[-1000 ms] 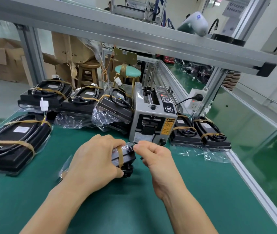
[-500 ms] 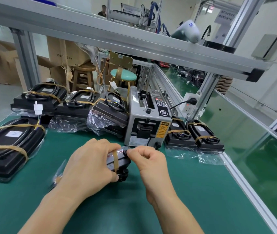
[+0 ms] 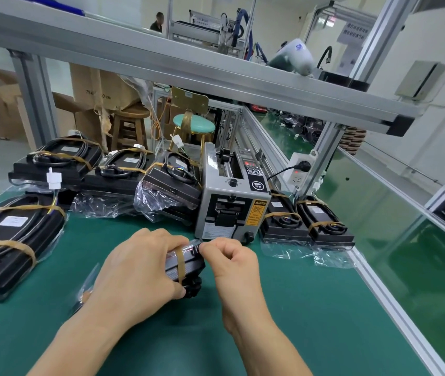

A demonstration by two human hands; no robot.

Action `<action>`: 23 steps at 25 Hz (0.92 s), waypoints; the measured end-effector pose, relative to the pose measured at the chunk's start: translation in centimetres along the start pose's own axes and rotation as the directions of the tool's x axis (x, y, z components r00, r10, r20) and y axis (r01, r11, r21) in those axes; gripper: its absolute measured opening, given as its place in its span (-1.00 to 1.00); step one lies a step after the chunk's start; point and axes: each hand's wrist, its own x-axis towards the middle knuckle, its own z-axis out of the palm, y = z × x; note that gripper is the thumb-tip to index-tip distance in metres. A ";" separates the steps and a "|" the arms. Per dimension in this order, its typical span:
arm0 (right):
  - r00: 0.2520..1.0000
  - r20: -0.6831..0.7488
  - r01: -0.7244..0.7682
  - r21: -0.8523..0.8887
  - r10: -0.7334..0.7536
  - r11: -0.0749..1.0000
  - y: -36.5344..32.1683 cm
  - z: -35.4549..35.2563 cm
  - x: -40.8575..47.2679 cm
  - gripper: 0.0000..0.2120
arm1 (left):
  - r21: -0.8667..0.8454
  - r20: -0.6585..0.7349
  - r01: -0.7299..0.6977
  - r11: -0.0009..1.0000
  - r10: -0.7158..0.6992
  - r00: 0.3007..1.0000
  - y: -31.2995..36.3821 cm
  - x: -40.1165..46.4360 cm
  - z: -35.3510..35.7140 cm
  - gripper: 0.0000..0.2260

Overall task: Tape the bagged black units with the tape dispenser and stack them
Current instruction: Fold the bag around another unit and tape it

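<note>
On the green mat (image 3: 297, 308), just in front of the tape dispenser (image 3: 231, 202), a bagged black unit (image 3: 184, 263) is held between both hands. Its long axis runs left to right, mostly hidden under the left hand (image 3: 140, 270); the exposed end points right, toward the right hand (image 3: 232, 260). A tan band wraps across the unit near that end.

The left hand covers the unit from above — fingers curled over the far edge, thumb tucked under the near edge beside a black knob-like part. The right hand's fingers are curled, with thumb and forefinger pinching the clear bag film at the unit's upper right corner, close to the dispenser's base.

The unit sits inside a clear plastic bag; loose film trails out on the mat left of the left wrist.

Left of the dispenser, three banded units in bags (image 3: 118, 175) lie in a row, the nearest one tilted against the dispenser's side. At far left a larger banded unit (image 3: 12, 240) lies flat. Right of the dispenser, two more bagged units (image 3: 308, 222) lie side by side, touching.
</note>
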 end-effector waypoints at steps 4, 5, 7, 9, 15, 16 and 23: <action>1.000 0.027 -0.010 0.019 0.009 1.000 0.2 -0.1 0.2 -0.65 | -0.016 -0.014 -0.014 1.000 0.013 1.000 -0.2 0.1 0.1 -0.49; 1.000 0.019 0.013 -0.025 -0.012 1.000 0.0 -0.1 0.2 -0.64 | -0.020 -0.018 -0.015 1.000 0.015 1.000 -0.3 0.1 0.1 -0.49; 0.999 -0.012 0.052 -0.105 -0.053 0.993 -0.2 -0.1 0.1 -0.66 | -0.021 -0.024 -0.016 1.000 0.015 1.000 -0.4 0.1 0.2 -0.48; 0.996 -0.042 0.065 -0.174 -0.073 0.983 -0.3 -0.1 0.0 -0.74 | -0.013 -0.023 -0.020 1.000 0.020 1.000 -0.4 0.2 0.3 -0.49; 0.997 -0.071 -0.013 -0.095 0.006 0.995 -0.1 -0.1 0.0 -0.77 | -0.007 -0.028 -0.024 1.000 0.023 0.999 -0.4 0.0 0.4 -0.51; 0.995 -0.041 -0.088 0.069 0.091 0.994 -0.1 -0.1 0.1 -0.73 | -0.008 -0.026 -0.024 1.000 0.024 0.999 -0.4 0.0 0.4 -0.52; 0.977 0.121 -0.194 0.198 0.173 0.961 0.8 0.5 0.3 -0.83 | -0.018 -0.022 -0.010 1.000 0.010 1.000 -0.2 0.0 -0.1 -0.50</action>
